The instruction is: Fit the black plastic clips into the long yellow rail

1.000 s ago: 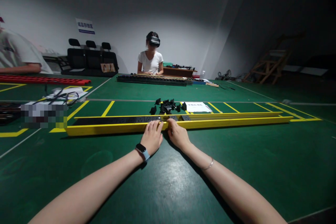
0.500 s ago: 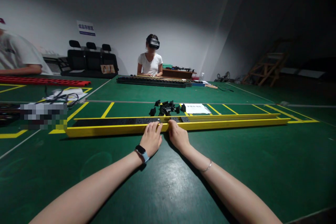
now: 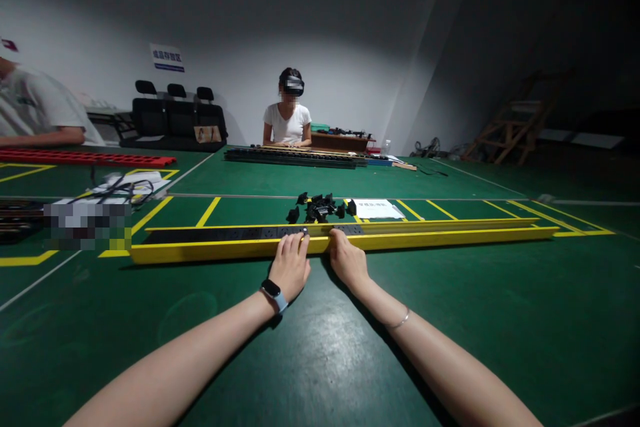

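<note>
yellow channel (image 3: 319,245): located on the counter (image 3: 500,320), directly in front of the person, at the hands. edges: near and far walls run lengthwise, open side up. room for moving: green surface extends from the near wall toward the person, between and outside the forearms. beyond the far wall, a loose heap of black pieces (image 3: 321,207) and a white printed sheet (image 3: 377,209) narrow the margin near the middle.

surface: green, marked with yellow lines and thin pale seams. cables (image 3: 117,187) and papers lie at left, partly obscured. room: pale wall, darkening toward the right; a person in a white top (image 3: 287,121) is across the counter behind dark strips (image 3: 295,157); another person's sleeve (image 3: 65,107) shows at far left, near a red rail (image 3: 85,158).

orientation: long axis runs left to right, the left end appearing larger. black socket modules (image 3: 273,233) line the left part of the channel; more show just right of the right hand (image 3: 349,260).

hands: the left hand (image 3: 289,271) and the right hand are apart from each other, fingers of both over the near wall. what lies under the fingertips is hidden; cannot tell whether either is clamped on anything.
</note>
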`<state>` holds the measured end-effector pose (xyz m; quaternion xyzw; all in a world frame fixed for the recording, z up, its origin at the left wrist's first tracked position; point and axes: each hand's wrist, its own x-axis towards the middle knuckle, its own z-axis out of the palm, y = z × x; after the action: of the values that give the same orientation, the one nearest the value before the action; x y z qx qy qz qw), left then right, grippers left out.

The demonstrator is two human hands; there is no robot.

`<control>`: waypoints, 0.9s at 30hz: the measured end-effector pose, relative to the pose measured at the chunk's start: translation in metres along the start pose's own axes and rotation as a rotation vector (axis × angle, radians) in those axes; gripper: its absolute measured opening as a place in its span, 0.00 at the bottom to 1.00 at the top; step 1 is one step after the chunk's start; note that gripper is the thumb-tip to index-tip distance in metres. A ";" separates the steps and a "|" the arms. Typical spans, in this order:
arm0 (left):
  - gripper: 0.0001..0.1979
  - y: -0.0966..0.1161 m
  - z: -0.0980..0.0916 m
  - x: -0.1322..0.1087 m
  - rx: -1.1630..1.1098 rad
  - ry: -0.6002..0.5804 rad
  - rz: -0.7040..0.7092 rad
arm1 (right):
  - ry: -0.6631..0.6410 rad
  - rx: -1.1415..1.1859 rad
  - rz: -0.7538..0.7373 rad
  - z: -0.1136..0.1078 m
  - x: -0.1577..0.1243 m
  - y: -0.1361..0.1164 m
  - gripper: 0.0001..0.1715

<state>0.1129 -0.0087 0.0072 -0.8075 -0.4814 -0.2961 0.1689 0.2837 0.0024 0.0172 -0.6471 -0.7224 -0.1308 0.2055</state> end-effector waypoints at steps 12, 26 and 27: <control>0.25 -0.002 -0.001 0.000 -0.037 -0.033 0.042 | 0.019 0.104 -0.126 0.005 -0.002 0.003 0.30; 0.27 0.000 -0.003 0.004 -0.113 -0.041 0.103 | 0.013 0.204 -0.198 0.008 -0.003 -0.003 0.34; 0.28 0.000 -0.003 0.003 -0.104 -0.026 0.074 | 0.014 0.204 -0.195 0.008 -0.003 -0.003 0.34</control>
<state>0.1132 -0.0082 0.0114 -0.8362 -0.4372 -0.3040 0.1312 0.2800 0.0035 0.0092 -0.5488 -0.7898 -0.0808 0.2616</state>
